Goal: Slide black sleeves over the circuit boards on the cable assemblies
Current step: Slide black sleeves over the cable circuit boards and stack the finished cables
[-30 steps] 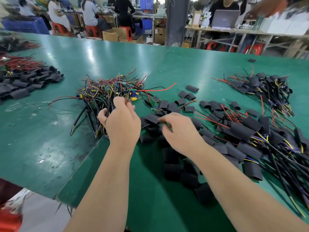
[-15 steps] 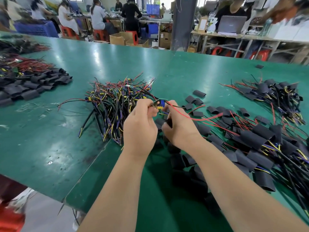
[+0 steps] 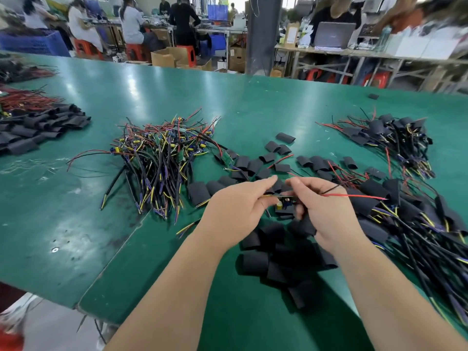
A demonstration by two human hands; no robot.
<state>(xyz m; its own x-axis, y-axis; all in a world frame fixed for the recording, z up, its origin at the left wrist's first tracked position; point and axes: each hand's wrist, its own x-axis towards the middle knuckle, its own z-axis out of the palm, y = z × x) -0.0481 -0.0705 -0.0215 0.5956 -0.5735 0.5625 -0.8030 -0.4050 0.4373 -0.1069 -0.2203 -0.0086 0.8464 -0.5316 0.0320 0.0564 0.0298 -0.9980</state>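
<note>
Between my hands hangs one cable assembly with a small circuit board [image 3: 285,201] carrying yellow and blue parts. My left hand [image 3: 235,211] pinches the board's left end. My right hand [image 3: 321,209] grips its right end, and a red wire [image 3: 354,196] and a black wire stick out to the right past those fingers. A black sleeve [image 3: 301,224] shows under my right fingers; whether they hold it I cannot tell. Loose black sleeves [image 3: 268,259] lie on the green table [image 3: 76,219] below my hands.
A heap of bare cable assemblies [image 3: 162,158] lies left of centre. Sleeved assemblies [image 3: 405,219] pile up at the right, with another bundle [image 3: 390,138] farther back. More sleeves [image 3: 38,130] lie far left. The table edge runs near my left forearm. People work in the background.
My hands lifted one assembly out of the heap, brought it toward me over the loose sleeves, and now hold it by both ends of the board.
</note>
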